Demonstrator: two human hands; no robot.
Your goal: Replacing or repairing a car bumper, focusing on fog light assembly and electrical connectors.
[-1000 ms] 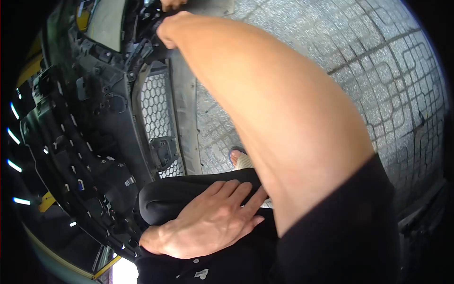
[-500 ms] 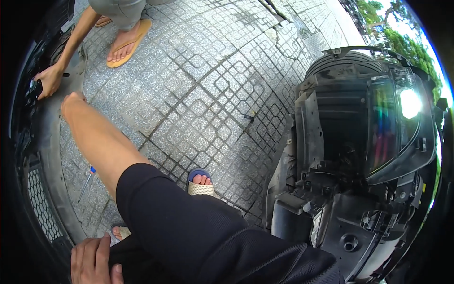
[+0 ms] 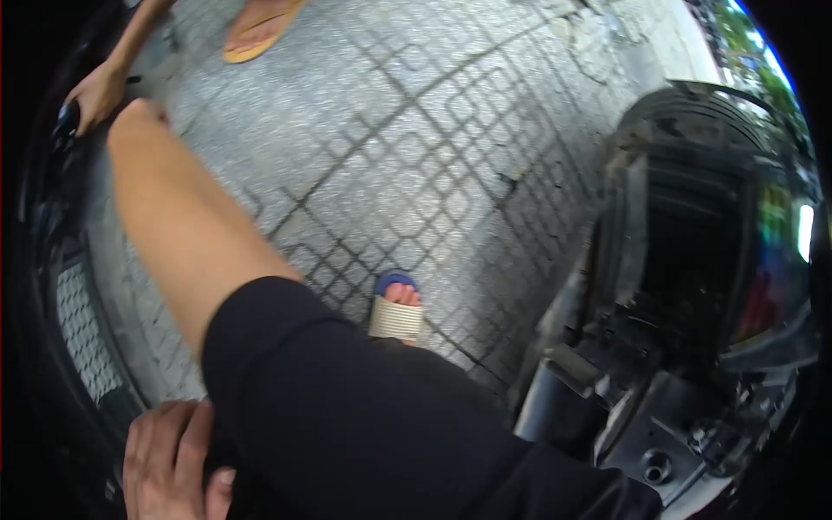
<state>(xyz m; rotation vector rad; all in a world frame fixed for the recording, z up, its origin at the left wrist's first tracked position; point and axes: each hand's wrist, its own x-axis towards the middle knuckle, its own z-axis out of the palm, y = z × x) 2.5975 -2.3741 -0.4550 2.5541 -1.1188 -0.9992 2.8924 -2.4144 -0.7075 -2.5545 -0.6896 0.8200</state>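
My right arm reaches across to the upper left, and my right hand (image 3: 139, 115) is closed at the edge of a dark car bumper (image 3: 109, 286). Its fingers bend mostly out of sight there. At the lower left my left hand (image 3: 169, 459) rests with fingers stretched and thumb apart, over the dark lower part of the bumper. A mesh grille (image 3: 88, 329) is set into that bumper. Just beyond my right hand, another person's hand (image 3: 97, 91) grips a small dark part at the bumper's far end.
The car's opened front corner (image 3: 693, 234) stands at the right, with bare brackets, a headlight (image 3: 771, 251) and a wheel (image 3: 693, 117). Patterned paving (image 3: 416, 173) lies between car and bumper. My sandalled foot (image 3: 399, 303) and the other person's sandal (image 3: 260, 35) are on it.
My view has shifted, so the car has slid right and the other person upward. A blue-handled screwdriver on the paving has gone out of sight. Both my hands keep nearly the same places.
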